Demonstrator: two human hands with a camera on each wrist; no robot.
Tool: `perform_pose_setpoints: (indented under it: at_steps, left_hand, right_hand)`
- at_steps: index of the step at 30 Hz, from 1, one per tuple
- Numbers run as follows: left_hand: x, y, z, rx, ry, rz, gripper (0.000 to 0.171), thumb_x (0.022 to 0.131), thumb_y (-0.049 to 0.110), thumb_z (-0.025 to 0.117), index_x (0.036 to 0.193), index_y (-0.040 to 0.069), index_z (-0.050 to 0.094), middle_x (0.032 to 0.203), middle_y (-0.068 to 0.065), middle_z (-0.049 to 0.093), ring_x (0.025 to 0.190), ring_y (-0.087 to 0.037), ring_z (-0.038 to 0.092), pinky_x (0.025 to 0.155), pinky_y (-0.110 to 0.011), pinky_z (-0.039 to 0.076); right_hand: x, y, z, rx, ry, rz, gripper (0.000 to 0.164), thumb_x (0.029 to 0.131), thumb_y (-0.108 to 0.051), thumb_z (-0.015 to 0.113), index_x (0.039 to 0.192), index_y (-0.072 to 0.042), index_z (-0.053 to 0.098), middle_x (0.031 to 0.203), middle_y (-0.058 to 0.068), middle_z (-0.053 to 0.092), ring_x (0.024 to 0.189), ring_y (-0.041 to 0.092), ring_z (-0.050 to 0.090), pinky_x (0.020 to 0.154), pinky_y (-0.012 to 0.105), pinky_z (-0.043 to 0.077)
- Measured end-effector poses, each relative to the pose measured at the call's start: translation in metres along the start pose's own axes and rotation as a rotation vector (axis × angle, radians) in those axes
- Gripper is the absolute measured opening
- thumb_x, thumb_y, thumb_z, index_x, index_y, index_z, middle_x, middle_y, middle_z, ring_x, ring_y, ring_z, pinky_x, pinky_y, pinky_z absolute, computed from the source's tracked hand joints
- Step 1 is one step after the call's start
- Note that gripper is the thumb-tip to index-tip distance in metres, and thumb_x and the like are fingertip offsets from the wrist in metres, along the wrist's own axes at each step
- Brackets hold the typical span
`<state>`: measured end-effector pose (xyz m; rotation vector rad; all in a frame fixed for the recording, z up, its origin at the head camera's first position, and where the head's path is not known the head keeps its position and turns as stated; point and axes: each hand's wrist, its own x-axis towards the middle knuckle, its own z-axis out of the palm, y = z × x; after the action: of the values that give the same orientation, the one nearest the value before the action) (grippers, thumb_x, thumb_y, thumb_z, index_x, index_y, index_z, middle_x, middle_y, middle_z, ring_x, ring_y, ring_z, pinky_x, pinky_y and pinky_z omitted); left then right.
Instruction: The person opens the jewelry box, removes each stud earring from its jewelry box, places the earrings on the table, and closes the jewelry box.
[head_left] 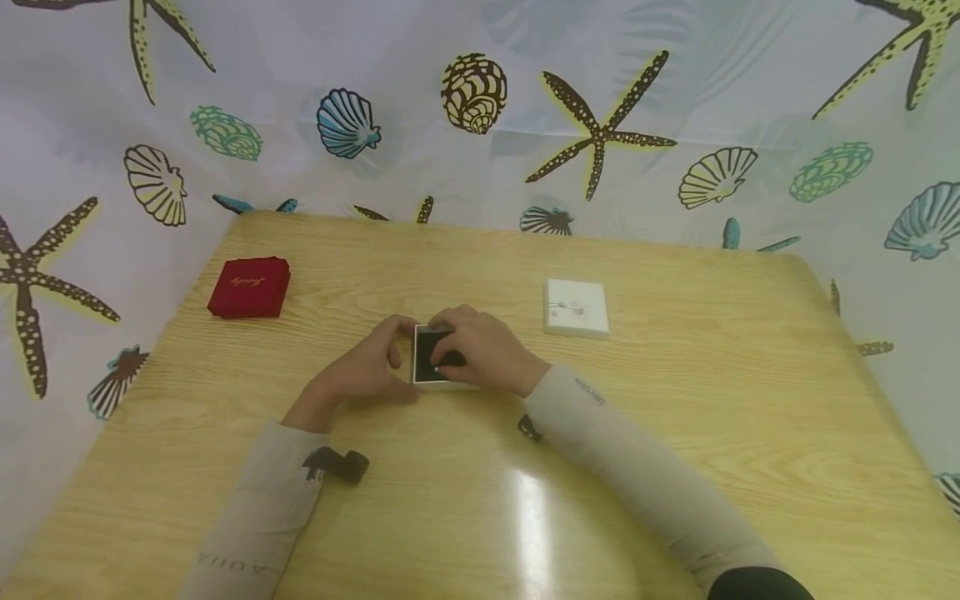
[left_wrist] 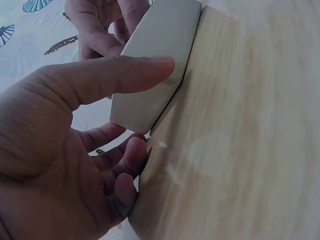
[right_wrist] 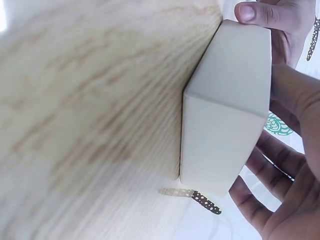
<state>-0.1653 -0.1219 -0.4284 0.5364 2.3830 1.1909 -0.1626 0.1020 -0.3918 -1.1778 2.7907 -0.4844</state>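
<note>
An open white box (head_left: 452,386) with a black lining (head_left: 427,350) sits on the table between both hands. My left hand (head_left: 367,367) holds the box's left end; in the left wrist view its thumb (left_wrist: 135,75) lies along the white near wall, fingers curled at the end. My right hand (head_left: 487,350) reaches over the box from the right. Its thumb and forefinger pinch close together over the black lining, with a small bright thing at their tips, too small to name. In the right wrist view, the other fingers (right_wrist: 270,170) curl by the box's far side.
To the right lies a flat white square lid (head_left: 577,308) with a printed flower. A red box (head_left: 250,287) with gold lettering stands at the far left of the wooden table (head_left: 675,358). Behind the table hangs a cloth (head_left: 420,50) printed with shells and starfish.
</note>
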Motion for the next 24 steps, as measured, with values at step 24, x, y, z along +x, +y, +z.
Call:
perform_pose_setpoints:
  at_steps: [24]
  left_hand:
    - [0.0,0.0007,-0.0004,-0.006,-0.003,-0.032,0.091,0.071,0.014,0.088,0.145,0.012,0.034,0.137,-0.01,0.044,0.099,-0.026,0.045,0.077,-0.033,0.04]
  right_hand:
    - [0.0026,-0.0002,-0.0014,-0.037,-0.045,0.039,0.012,0.087,-0.028,0.078,0.098,-0.023,0.079,0.146,0.007,0.054,0.138,0.027,0.047,0.108,0.05,0.04]
